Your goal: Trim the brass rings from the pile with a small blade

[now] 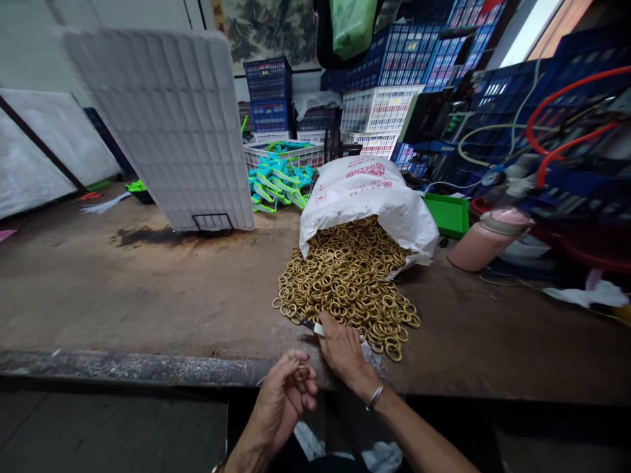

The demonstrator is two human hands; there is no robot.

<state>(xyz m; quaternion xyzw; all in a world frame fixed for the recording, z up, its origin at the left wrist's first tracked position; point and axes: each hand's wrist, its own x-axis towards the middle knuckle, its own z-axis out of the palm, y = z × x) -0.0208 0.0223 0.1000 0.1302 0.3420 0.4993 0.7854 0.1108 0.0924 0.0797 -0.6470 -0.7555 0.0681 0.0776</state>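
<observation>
Rings (340, 282) of dull gold lie heaped on the brown table (172, 295), spilling from the open mouth of a white sack (355, 187). At the heap's near edge, the right hand (344, 349) pinches a small black-and-white tool (319, 330) between thumb and fingers, its dark end pointing left. Near the table's front edge, the left hand (286, 397), fingers curled, pinches a brownish ring (302, 373) with thumb and fingers.

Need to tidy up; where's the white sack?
The sack lies on the table, just right of centre in the head view, gold rings at its mouth, green tray to its right.
</observation>
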